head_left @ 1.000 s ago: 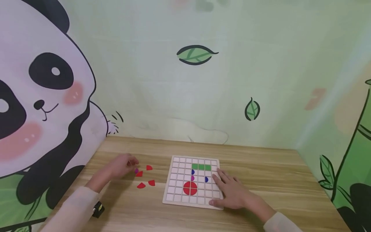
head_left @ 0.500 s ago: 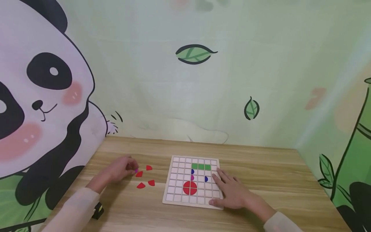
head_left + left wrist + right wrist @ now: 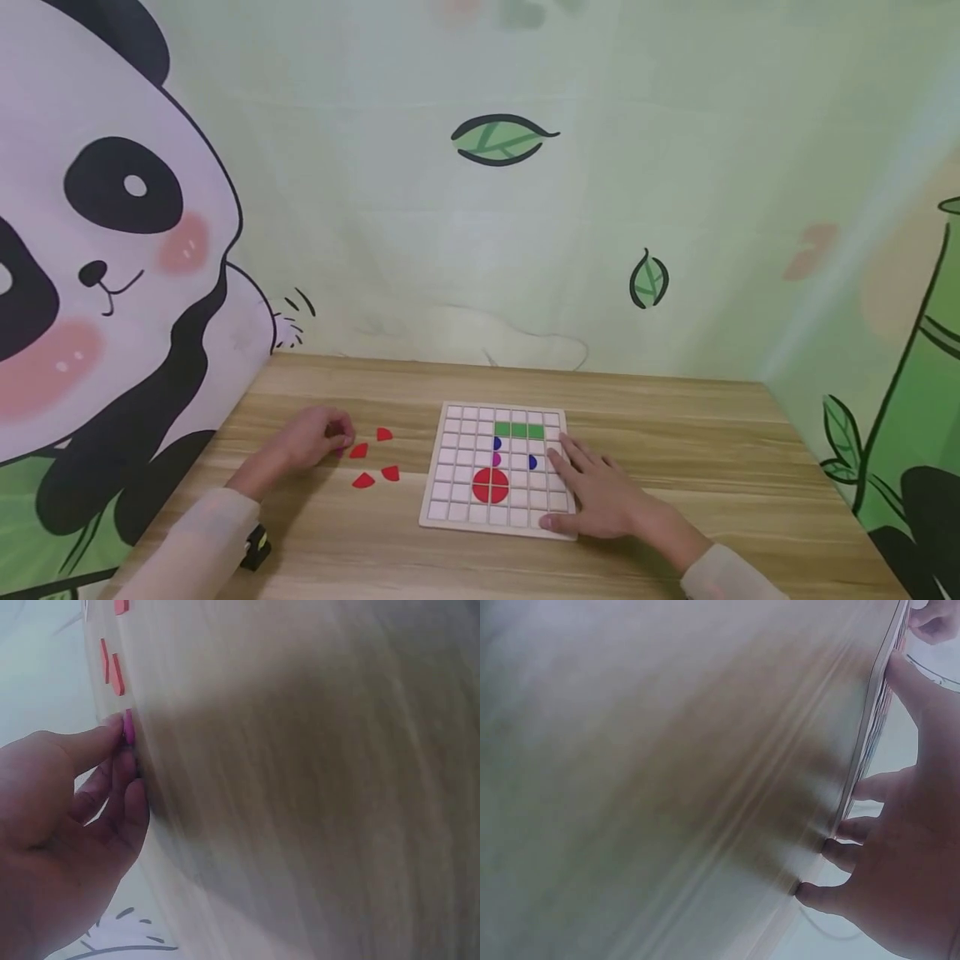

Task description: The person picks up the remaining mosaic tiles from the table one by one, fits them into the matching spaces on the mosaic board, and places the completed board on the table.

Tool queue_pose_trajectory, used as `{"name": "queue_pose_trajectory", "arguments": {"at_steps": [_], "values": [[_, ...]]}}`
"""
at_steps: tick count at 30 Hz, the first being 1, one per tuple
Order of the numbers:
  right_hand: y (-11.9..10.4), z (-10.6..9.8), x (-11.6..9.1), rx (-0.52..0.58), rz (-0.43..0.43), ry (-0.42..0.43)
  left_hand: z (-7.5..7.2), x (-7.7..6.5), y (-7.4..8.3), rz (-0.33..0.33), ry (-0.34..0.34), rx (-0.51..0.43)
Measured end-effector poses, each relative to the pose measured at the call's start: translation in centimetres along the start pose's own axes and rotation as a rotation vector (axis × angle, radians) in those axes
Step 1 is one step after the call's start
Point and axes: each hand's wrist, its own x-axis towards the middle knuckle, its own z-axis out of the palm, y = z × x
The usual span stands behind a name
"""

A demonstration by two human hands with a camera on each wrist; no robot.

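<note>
My left hand point(image 3: 318, 435) pinches a small magenta piece point(image 3: 129, 727) between thumb and fingers, low over the table left of several red quarter-circle pieces point(image 3: 363, 481). My right hand point(image 3: 603, 496) lies spread along the right side of a white grid board point(image 3: 457, 513), thumb and fingertips resting on its edge. Set in the board are a green bar point(image 3: 519, 430), a red circle of quarter pieces point(image 3: 491, 486), a magenta half-circle point(image 3: 496, 459) and two blue half-circles, one point(image 3: 532, 462) close to my right fingers.
The wood-grain table point(image 3: 675, 417) runs back to a printed cloth wall point(image 3: 390, 208) with a panda and leaves. A small black object point(image 3: 257, 547) shows beside my left sleeve point(image 3: 202, 533).
My left hand has come down onto the loose magenta piece, closed thumb and fingers on it and drawn it slightly left. My right hand keeps its place on the board.
</note>
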Motion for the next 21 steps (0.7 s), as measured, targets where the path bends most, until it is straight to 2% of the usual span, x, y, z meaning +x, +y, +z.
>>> {"name": "queue_pose_trajectory", "arguments": {"at_steps": [8,10,14,21], "values": [[0.2,-0.1,0.0,-0.017,0.000,0.002,-0.9,-0.5,0.4,-0.033,-0.074,-0.049],[0.2,-0.1,0.0,-0.019,0.001,0.005,-0.9,-0.6,0.4,-0.021,-0.086,-0.052],[0.1,-0.2,0.1,-0.027,-0.004,0.007,-0.9,-0.8,0.3,-0.006,-0.080,-0.074],[0.0,-0.3,0.0,-0.022,0.005,-0.011,-1.2,-0.7,0.9,-0.037,-0.066,-0.085]]}}
